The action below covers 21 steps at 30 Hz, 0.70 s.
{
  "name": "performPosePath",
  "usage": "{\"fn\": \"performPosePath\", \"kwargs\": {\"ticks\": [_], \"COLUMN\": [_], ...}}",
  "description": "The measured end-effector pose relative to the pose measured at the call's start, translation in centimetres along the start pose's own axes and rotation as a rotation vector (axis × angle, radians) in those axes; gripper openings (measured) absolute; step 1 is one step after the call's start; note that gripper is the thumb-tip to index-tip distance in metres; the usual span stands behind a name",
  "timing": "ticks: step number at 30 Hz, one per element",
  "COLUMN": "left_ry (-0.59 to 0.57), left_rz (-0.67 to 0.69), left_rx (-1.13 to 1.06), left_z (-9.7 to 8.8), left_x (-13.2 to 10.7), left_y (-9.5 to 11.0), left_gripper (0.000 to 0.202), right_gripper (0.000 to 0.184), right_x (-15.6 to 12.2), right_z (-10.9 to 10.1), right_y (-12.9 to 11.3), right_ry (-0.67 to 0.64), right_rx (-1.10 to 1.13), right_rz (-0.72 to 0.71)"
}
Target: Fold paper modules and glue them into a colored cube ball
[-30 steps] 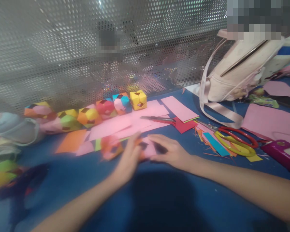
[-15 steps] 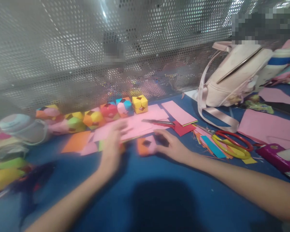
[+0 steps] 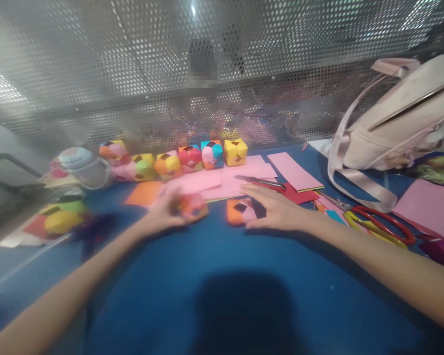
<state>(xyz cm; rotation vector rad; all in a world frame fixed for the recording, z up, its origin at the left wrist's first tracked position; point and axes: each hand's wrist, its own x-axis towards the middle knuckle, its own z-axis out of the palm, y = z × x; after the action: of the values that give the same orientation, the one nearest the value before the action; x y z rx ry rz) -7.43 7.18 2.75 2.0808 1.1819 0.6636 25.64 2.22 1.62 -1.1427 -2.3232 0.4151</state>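
Note:
My left hand (image 3: pixel 163 214), blurred by motion, curls around the left side of a pink and orange folded paper cube (image 3: pixel 194 207). The thumb lies in front of that cube and the fingers are behind it. Just to the right, my right hand (image 3: pixel 283 209) grips the right side of another orange and pink paper cube (image 3: pixel 237 213), thumb below and fingers above. Both cubes rest on the blue tabletop (image 3: pixel 163 286), a small gap apart. Behind them lie pink paper sheets (image 3: pixel 229 180) and a dark-bladed pair of scissors (image 3: pixel 257 182) by my right fingertips.
Several finished paper cubes (image 3: pixel 190 158) line the perforated metal panel (image 3: pixel 133 88). At left are a pale cup (image 3: pixel 83 167) and a yellow-green cube (image 3: pixel 61 222). Red-and-yellow-handled scissors (image 3: pixel 383 224), pink paper (image 3: pixel 429 209) and a pale bag (image 3: pixel 395 118) occupy the right.
The view has swung left. My left hand has come down from above the papers to the cube at its side. My right hand stays at its cube.

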Motion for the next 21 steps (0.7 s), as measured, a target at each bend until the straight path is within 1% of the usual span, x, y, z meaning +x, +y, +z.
{"fn": "performPosePath", "kwargs": {"ticks": [1, 3, 6, 9, 11, 14, 16, 17, 19, 21], "left_ry": [-0.018, -0.015, -0.014, -0.058, -0.058, 0.004, 0.07, 0.1, 0.153, 0.21], "left_rz": [-0.013, -0.039, -0.069, -0.055, -0.024, -0.011, -0.009, -0.002, 0.035, 0.096], "left_rx": [0.044, 0.085, 0.038, -0.037, -0.074, -0.129, -0.177, -0.201, -0.248, -0.3], "left_z": [0.4, 1.2, 2.1, 2.7, 3.0, 3.2, 3.2, 3.1, 2.7, 2.3], "left_x": [-0.4, -0.7, -0.5, 0.0, 0.3, 0.6, 0.9, 1.0, 1.5, 2.0], "left_y": [0.2, 0.7, 1.6, 2.2, 2.6, 3.0, 3.1, 3.1, 3.1, 3.1], "left_gripper": [0.092, 0.089, 0.079, 0.075, 0.075, 0.078, 0.078, 0.077, 0.075, 0.071], "right_gripper": [0.083, 0.086, 0.084, 0.074, 0.065, 0.056, 0.049, 0.045, 0.042, 0.046], "right_x": [0.2, 0.8, 2.2, 4.5, 6.2, 8.4, 9.4, 9.7, 9.8, 9.5], "right_z": [0.2, 0.5, 0.7, 0.9, 1.2, 1.9, 2.3, 2.4, 2.3, 1.8], "right_y": [0.0, -0.2, -1.3, -2.8, -3.5, -3.7, -3.7, -3.7, -4.1, -4.7], "right_ry": [-0.008, -0.017, -0.023, -0.06, -0.099, -0.188, -0.252, -0.263, -0.221, -0.113], "right_rx": [-0.001, 0.0, 0.007, 0.032, 0.093, 0.211, 0.271, 0.297, 0.346, 0.392], "right_rz": [-0.013, -0.039, -0.049, -0.059, -0.077, -0.074, -0.069, -0.069, -0.063, -0.034]}}
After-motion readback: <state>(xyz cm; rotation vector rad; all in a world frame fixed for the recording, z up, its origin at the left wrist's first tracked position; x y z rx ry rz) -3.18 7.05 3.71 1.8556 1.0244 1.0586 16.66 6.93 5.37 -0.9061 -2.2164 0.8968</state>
